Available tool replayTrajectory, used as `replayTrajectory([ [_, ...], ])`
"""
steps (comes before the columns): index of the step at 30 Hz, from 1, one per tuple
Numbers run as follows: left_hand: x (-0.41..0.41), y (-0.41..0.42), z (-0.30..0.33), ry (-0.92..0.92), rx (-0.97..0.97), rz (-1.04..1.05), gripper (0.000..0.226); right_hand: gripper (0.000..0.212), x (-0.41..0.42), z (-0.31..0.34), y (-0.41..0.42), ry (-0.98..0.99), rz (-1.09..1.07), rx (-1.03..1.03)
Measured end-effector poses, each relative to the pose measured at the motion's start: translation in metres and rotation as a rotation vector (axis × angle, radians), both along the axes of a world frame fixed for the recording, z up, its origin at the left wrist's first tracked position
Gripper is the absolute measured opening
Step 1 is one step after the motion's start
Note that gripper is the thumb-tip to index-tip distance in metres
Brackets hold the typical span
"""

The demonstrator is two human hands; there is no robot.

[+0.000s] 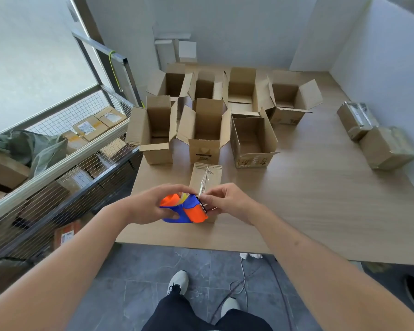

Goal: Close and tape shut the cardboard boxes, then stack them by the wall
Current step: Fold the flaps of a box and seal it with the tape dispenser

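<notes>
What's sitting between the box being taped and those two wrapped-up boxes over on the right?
Nothing: in the head view, only bare wooden table runs from the closed box to the two taped boxes by the right wall.

One head-worn view, looking steeply down and forward from above the near edge of the table point(320, 199), hands close below, open boxes beyond, wall farthest.

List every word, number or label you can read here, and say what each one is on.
None reads with certainty.
Open box nearest right: handwritten dark marks on its front, illegible.
Open box in the middle: dark printed mark on its front, too blurred.
Parcels in the wire cage: white shipping labels, too small.
Taped box by the wall: pale label, blurred.
</notes>
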State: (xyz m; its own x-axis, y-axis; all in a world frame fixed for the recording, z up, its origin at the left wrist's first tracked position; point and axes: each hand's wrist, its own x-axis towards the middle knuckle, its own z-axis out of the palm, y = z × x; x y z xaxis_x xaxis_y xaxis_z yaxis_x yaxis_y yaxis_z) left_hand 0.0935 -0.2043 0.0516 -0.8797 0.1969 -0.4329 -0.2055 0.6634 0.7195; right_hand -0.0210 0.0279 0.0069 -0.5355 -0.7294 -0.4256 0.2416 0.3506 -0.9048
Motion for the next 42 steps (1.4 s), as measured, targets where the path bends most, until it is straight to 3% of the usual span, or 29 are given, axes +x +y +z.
replayTrajectory([
  [7, 0.007, 0.016, -0.010, 0.046, -0.080, 0.005, 0.074, 0.006, 0.009, -0.016, 0.008, 0.208, -0.147, 0.002],
  [13, 0.004, -0.007, -0.033, 0.070, -0.184, -0.100, 0.065, 0.005, 0.019, -0.036, 0.007, 0.303, -0.348, 0.098],
  [19, 0.007, -0.078, -0.044, -0.090, -0.210, -0.125, 0.057, 0.012, 0.016, -0.050, 0.030, 0.284, -0.510, 0.219],
  [25, -0.016, -0.079, -0.059, -0.179, -0.252, -0.189, 0.053, 0.013, 0.029, -0.074, 0.016, 0.266, -0.612, 0.310],
  [31, -0.030, -0.082, -0.078, -0.159, -0.320, -0.206, 0.054, 0.025, 0.031, -0.094, 0.010, 0.245, -0.657, 0.331],
  [37, -0.037, -0.084, -0.091, -0.123, -0.391, -0.244, 0.053, 0.010, 0.029, -0.106, 0.004, 0.179, -0.707, 0.317],
  [42, -0.045, -0.077, -0.095, -0.071, -0.461, -0.283, 0.053, 0.014, 0.025, -0.113, 0.005, 0.065, -0.659, 0.286],
])
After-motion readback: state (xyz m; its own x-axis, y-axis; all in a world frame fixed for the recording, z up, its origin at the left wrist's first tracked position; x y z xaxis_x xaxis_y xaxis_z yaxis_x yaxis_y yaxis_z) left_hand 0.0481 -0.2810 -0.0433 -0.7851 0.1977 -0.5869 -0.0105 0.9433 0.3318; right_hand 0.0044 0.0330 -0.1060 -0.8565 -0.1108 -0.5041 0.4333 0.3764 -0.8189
